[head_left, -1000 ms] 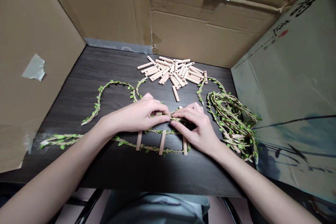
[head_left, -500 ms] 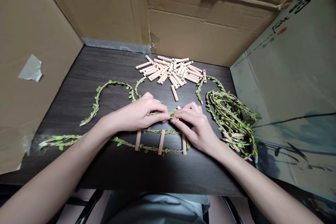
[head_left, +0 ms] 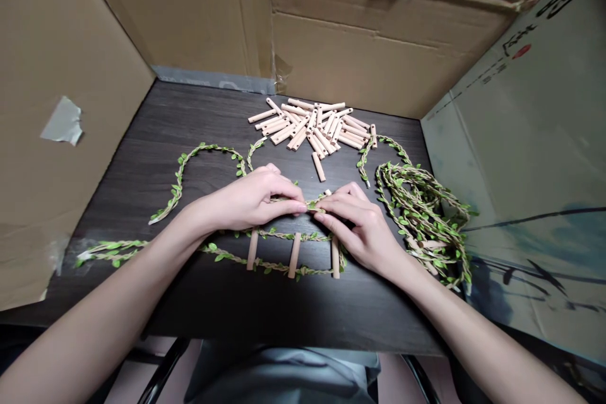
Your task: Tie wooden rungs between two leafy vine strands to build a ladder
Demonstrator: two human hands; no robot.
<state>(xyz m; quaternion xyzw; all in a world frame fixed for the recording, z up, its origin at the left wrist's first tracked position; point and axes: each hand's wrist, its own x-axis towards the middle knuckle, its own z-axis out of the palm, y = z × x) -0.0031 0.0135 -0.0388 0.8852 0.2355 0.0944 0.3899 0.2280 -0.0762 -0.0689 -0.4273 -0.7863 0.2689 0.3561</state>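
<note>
My left hand (head_left: 265, 197) and my right hand (head_left: 355, 218) face each other over the table, both closed in a pinch on a leafy braided cord (head_left: 311, 204). A short stretch of the cord shows between their fingertips. The pale end of a wooden stick peeks out by my right fingers; the rest of it is hidden. Just below the hands lies a small ladder: wooden rungs (head_left: 294, 255) join two leafy cords (head_left: 274, 267). The cord's loose end (head_left: 177, 183) curves out to the left of my left hand.
Behind my hands is a pile of drilled wooden sticks (head_left: 312, 126), with one stick (head_left: 319, 166) apart in front. A coiled heap of leafy cord (head_left: 421, 208) lies right. Clear tape (head_left: 84, 257) holds cord ends at left. Cardboard walls (head_left: 355, 57) enclose the dark table (head_left: 213, 309).
The camera view has shifted slightly. Both hands keep their pinch on the cord, and the gap between their fingertips is a little wider.
</note>
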